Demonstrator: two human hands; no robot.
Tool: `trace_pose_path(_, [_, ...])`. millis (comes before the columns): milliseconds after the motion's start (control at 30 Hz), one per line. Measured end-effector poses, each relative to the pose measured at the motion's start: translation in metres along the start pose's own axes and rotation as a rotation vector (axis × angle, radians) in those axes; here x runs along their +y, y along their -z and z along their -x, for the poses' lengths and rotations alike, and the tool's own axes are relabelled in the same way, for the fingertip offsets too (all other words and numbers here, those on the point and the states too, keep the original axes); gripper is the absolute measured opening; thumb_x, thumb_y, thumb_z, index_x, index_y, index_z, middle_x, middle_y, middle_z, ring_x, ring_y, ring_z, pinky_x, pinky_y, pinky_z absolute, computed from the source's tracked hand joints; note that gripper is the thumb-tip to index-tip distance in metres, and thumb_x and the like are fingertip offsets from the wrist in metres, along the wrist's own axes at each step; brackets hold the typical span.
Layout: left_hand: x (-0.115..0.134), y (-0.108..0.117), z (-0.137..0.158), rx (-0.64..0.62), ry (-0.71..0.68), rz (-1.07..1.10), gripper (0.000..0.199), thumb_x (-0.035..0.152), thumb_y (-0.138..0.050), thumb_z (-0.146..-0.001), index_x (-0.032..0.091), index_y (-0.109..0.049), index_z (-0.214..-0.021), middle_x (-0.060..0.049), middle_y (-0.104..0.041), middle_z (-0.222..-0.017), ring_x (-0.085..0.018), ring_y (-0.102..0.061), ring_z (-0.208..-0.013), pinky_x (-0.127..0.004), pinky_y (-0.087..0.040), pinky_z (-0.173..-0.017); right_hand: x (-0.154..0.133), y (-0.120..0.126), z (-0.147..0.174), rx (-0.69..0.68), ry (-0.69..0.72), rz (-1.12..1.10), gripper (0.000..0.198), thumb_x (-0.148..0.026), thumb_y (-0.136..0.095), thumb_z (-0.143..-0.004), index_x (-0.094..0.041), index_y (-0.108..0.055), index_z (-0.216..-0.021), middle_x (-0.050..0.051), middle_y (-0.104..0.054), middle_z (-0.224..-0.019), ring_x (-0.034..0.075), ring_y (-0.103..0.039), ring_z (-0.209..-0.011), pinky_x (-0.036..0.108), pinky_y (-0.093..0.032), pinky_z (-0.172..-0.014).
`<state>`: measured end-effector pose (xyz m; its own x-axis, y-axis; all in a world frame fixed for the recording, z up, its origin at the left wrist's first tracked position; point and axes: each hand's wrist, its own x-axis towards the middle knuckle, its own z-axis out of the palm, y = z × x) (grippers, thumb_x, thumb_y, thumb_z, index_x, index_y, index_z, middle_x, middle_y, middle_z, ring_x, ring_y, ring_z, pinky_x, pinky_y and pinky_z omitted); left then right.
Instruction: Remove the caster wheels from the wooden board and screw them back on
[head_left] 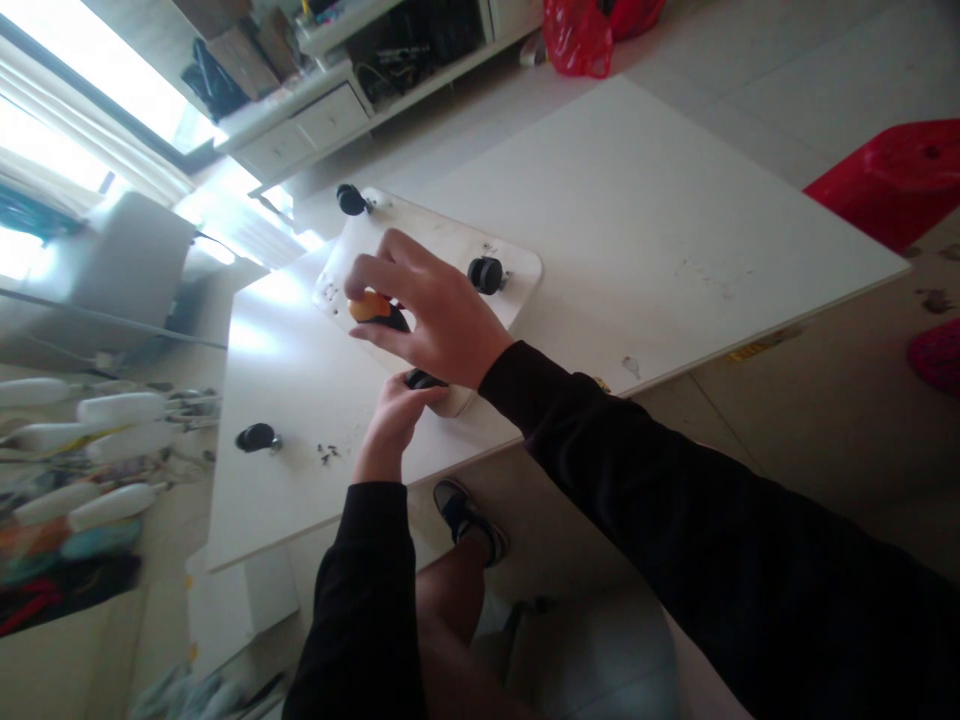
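Two bare hands meet over a pale board (523,288) that lies at a slant on a white table (637,220), toward the table's left half. The right hand (439,310) is clamped on an orange-and-black tool handle (375,310), its thumb below and its curled fingers above; the rest of the tool is hidden, so I cannot tell what its tip touches. Just below it, the left hand (394,412) has thumb and fingers closed on a black caster (425,380) at the board's near corner; much of that caster is covered, and whether it is fastened cannot be told. A second caster (349,200) stands at the far corner of the board, and a third caster (485,275) near its right corner. Small dark marks (330,293) show on the left corner. A loose caster (256,437) lies on its side on the table, left of the left hand, with a few small dark pieces (328,455), perhaps screws, between the two. Both forearms wear black sleeves (375,560). Beneath the table's near edge, a shoe (457,505) rests on the floor. Beyond the table are a white cabinet (330,115) and a red plastic bag (577,35), and a red stool (892,180) stands by the table's right end.
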<state>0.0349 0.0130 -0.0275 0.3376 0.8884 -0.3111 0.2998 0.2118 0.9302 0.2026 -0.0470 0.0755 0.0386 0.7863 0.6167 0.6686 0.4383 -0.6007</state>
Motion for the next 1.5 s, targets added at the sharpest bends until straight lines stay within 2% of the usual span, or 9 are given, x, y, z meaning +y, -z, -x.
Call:
trace_pose_path(167, [0.0009,-0.0006,0.0000,-0.001,-0.005,0.015,0.041,0.012,-0.089,-0.049,0.017,-0.076,-0.088,-0.004,-0.075,-0.078,-0.026,-0.070,-0.093,-0.033,-0.055,-0.082,0.0033,-0.0011,-0.0013,0.019,0.020,-0.022,0.024,-0.006,-0.051,-0.094,-0.019,-0.058,-0.114,0.001,-0.062,-0.107,0.014,-0.058,-0.101,0.032,-0.051,-0.093])
trace_pose_path(300, [0.0006,-0.0011,-0.0003,-0.005,-0.019,0.012,0.039,0.013,-0.090,-0.048,0.016,-0.076,-0.085,-0.004,-0.076,-0.079,-0.026,-0.071,-0.094,-0.033,-0.056,-0.084,0.0032,-0.0010,-0.0008,0.031,0.033,-0.024,0.012,-0.018,-0.058,-0.097,-0.021,-0.060,-0.108,0.002,-0.060,-0.114,0.014,-0.057,-0.096,0.031,-0.050,-0.087])
trace_pose_path(467, [0.0002,-0.0010,-0.0001,0.021,-0.008,0.001,0.043,0.013,-0.089,-0.047,0.016,-0.076,-0.088,-0.004,-0.076,-0.080,-0.027,-0.072,-0.095,-0.033,-0.056,-0.085,0.0016,-0.0024,0.0012,0.053,0.031,-0.034,0.028,-0.004,-0.052,-0.094,-0.016,-0.058,-0.118,0.001,-0.063,-0.104,0.013,-0.058,-0.098,0.031,-0.049,-0.091])
trace_pose_path(667, [-0.0012,-0.0002,-0.0004,-0.039,-0.044,0.013,0.034,0.014,-0.090,-0.051,0.017,-0.076,-0.082,-0.005,-0.077,-0.081,-0.028,-0.073,-0.099,-0.035,-0.058,-0.088,0.0047,-0.0040,-0.0001,0.072,0.049,-0.007,0.016,-0.020,-0.057,-0.096,-0.020,-0.061,-0.111,0.001,-0.061,-0.117,0.014,-0.058,-0.100,0.033,-0.050,-0.086])
trace_pose_path(800, [0.0003,-0.0008,0.0010,-0.009,-0.032,0.007,0.038,0.012,-0.089,-0.050,0.017,-0.077,-0.085,-0.005,-0.077,-0.082,-0.028,-0.073,-0.098,-0.035,-0.058,-0.087,0.0023,-0.0010,-0.0002,0.017,-0.011,-0.019,0.033,-0.006,-0.050,-0.093,-0.021,-0.059,-0.122,0.002,-0.067,-0.113,0.017,-0.059,-0.107,0.037,-0.053,-0.099])
trace_pose_path(867, [0.0010,-0.0011,0.0012,0.002,-0.023,-0.002,0.039,0.012,-0.089,-0.050,0.017,-0.077,-0.087,-0.005,-0.077,-0.082,-0.028,-0.073,-0.098,-0.035,-0.058,-0.086,0.0005,0.0004,0.0000,0.006,-0.011,-0.004,0.028,-0.009,-0.051,-0.096,-0.020,-0.060,-0.119,0.003,-0.067,-0.110,0.018,-0.059,-0.107,0.039,-0.054,-0.102])
trace_pose_path(1200, [-0.0011,-0.0001,-0.0011,0.005,-0.027,0.002,0.041,0.014,-0.090,-0.048,0.017,-0.076,-0.086,-0.003,-0.075,-0.079,-0.026,-0.071,-0.096,-0.032,-0.056,-0.085,0.0000,0.0036,-0.0015,0.001,0.001,0.057,0.025,-0.009,-0.053,-0.095,-0.017,-0.063,-0.117,0.004,-0.064,-0.109,0.019,-0.059,-0.109,0.037,-0.051,-0.100])
trace_pose_path(1367, [0.0005,-0.0012,0.0002,-0.014,-0.019,0.005,0.041,0.015,-0.090,-0.048,0.017,-0.076,-0.087,-0.003,-0.075,-0.079,-0.026,-0.071,-0.096,-0.033,-0.055,-0.086,0.0000,0.0016,0.0001,0.032,-0.005,0.061,0.017,-0.020,-0.058,-0.101,-0.017,-0.061,-0.118,0.002,-0.062,-0.119,0.012,-0.058,-0.097,0.028,-0.050,-0.089])
trace_pose_path(1500, [0.0022,-0.0013,0.0011,-0.009,-0.016,-0.012,0.038,0.015,-0.089,-0.049,0.017,-0.076,-0.084,-0.004,-0.076,-0.080,-0.026,-0.071,-0.096,-0.034,-0.056,-0.085,-0.0005,0.0009,-0.0001,0.054,-0.036,-0.055,0.030,-0.007,-0.058,-0.094,-0.012,-0.058,-0.124,0.001,-0.067,-0.112,0.011,-0.060,-0.095,0.027,-0.051,-0.089])
